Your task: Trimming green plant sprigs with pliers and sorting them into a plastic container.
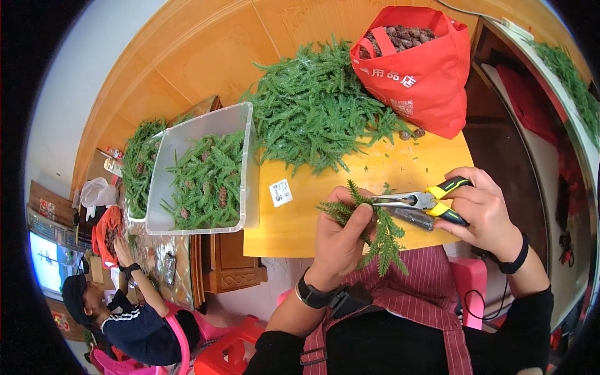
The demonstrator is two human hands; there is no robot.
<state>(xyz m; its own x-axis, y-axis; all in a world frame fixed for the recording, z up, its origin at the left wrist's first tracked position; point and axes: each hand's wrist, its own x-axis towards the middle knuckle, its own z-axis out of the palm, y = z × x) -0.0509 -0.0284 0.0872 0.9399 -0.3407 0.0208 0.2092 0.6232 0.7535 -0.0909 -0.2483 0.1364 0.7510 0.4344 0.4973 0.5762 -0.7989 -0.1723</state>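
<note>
My left hand (340, 240) is closed on a green artificial pine sprig (386, 237), whose needled branches stick out on both sides of the fingers. In my right hand (484, 203) are long-nosed pliers (425, 200) with yellow and black handles, held with the handles spread. Their tips meet the sprig right beside my left thumb. Whether the jaws grip its stem is too small to tell. A dark glossy object (414, 219) shows just under the pliers on the yellow table (287, 240).
A large heap of pine sprigs (312, 106) lies behind. A red bag (425, 75) of pine cones stands at back right, loose pine cones (411, 134) beside it. On the left is a clear bin (250, 169) of sprigs with cones. A co-worker (137, 325) sits further left.
</note>
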